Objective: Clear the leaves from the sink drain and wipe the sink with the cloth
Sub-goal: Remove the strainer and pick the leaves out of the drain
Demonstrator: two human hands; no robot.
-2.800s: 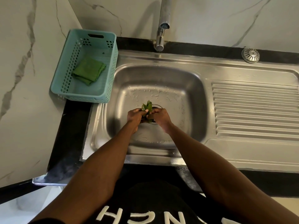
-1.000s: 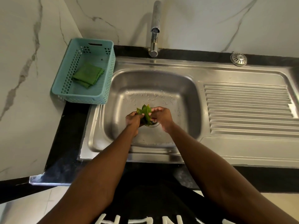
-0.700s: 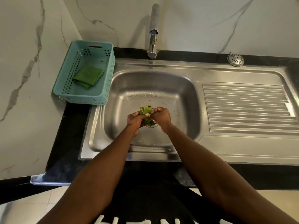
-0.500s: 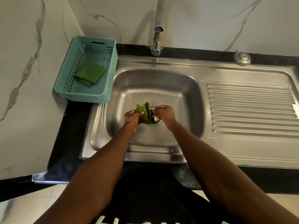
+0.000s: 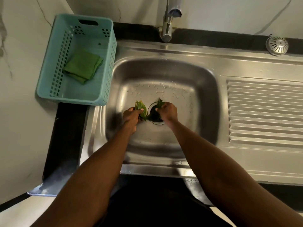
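Since half a second ago the two hands have drawn apart, splitting the bunch of leaves that they held together over the drain.

From the head camera, the drain [image 5: 155,114] sits at the bottom of the sink [image 5: 205,89] and serves as the landmark. The left hand [image 5: 132,116] lies just left of the drain, its grip clenched on a bunch of green leaves [image 5: 141,108] that stick up past the fingers. The right hand [image 5: 168,111] lies at the right edge of the drain, its grip pinching another leaf [image 5: 159,103] at the drain's far rim. More dark leaf matter shows inside the drain opening, between the two hands. Water drops dot the sink floor beyond the drain.

Far left of the drain, a teal basket [image 5: 49,66] stands on the black counter [image 5: 65,136] against the wall, touching the sink's left edge. A folded green cloth [image 5: 82,68] lies flat inside it, untouched. Beyond the drain, the tap [image 5: 168,18] rises at the back edge of the sink. Right of the drain the ribbed draining board [image 5: 262,112] stretches away, and a round metal strainer [image 5: 277,45] rests at its far corner, on the black strip by the wall.
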